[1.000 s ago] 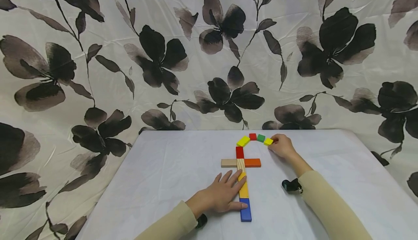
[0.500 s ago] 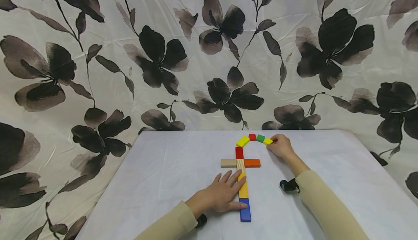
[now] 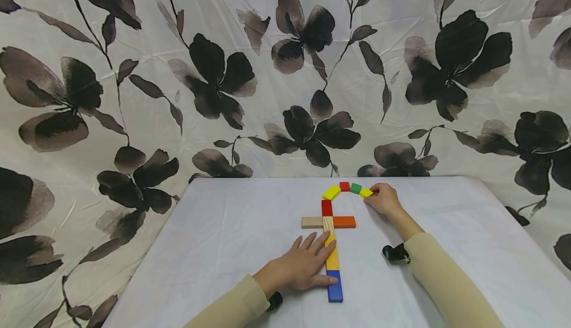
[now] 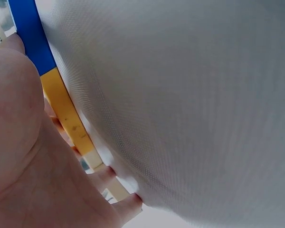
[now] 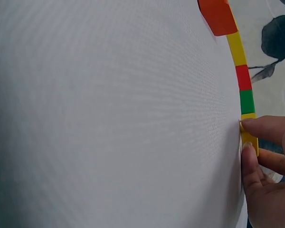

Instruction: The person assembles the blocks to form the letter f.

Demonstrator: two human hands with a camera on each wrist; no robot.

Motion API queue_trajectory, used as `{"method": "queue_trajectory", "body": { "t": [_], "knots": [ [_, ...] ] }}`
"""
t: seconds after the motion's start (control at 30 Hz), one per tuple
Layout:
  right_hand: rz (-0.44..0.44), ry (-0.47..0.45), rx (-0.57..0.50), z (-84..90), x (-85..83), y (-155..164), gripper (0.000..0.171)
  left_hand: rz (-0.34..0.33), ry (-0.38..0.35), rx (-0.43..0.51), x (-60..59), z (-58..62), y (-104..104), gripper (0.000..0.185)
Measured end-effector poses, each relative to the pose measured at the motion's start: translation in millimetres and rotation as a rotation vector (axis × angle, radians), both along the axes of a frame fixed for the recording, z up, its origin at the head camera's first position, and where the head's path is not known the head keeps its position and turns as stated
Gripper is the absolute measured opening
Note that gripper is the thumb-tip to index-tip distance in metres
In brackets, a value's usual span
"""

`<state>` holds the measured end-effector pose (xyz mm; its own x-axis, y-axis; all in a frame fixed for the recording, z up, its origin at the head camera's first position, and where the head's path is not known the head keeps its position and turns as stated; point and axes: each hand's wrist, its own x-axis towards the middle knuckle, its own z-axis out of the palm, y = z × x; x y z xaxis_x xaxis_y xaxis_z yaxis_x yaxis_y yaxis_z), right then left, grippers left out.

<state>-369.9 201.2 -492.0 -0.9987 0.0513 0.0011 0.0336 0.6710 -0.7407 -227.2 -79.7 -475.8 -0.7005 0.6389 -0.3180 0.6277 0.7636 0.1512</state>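
Flat blocks lie on the white table in a cross with a curved top. My left hand [image 3: 298, 266] rests with fingers spread over the long yellow-orange block [image 3: 333, 258] and the blue block [image 3: 335, 293] in the stem. At the curve's right end my right hand [image 3: 385, 200] pinches a small yellow block [image 5: 249, 137] between thumb and fingers. That block sits beside the green block [image 3: 355, 188], followed by a red block [image 3: 344, 187] and a larger yellow block [image 3: 331, 192]. In the left wrist view the stem runs past my left thumb and fingertips.
A red block [image 3: 327, 208] tops the stem. The crossbar has a plain wood block [image 3: 312, 223] on the left and an orange block [image 3: 345, 222] on the right. The far edge of the table [image 3: 250, 189] meets a floral cloth [image 3: 214, 1].
The right wrist and sleeve have shifted slightly left, the fingers staying at the small yellow block. My left hand and the other blocks keep their places.
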Motion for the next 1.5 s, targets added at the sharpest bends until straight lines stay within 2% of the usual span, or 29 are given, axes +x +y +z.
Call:
{"method": "queue_trajectory", "body": {
  "t": [1.0, 1.2, 1.5],
  "knots": [
    [0.020, -0.002, 0.037, -5.6, -3.6, 4.6, 0.050, 0.000, 0.018, -0.007, -0.1, -1.8, 1.9, 0.091],
    [0.055, -0.017, 0.070, 2.3, 3.7, 10.0, 0.053, 0.000, 0.050, 0.007, -1.5, 1.5, 4.5, 0.091],
    [0.131, -0.037, 0.137, 13.2, 25.3, 27.4, 0.061, 0.003, 0.090, 0.022, -6.1, 1.1, 6.5, 0.088]
  ]
}}
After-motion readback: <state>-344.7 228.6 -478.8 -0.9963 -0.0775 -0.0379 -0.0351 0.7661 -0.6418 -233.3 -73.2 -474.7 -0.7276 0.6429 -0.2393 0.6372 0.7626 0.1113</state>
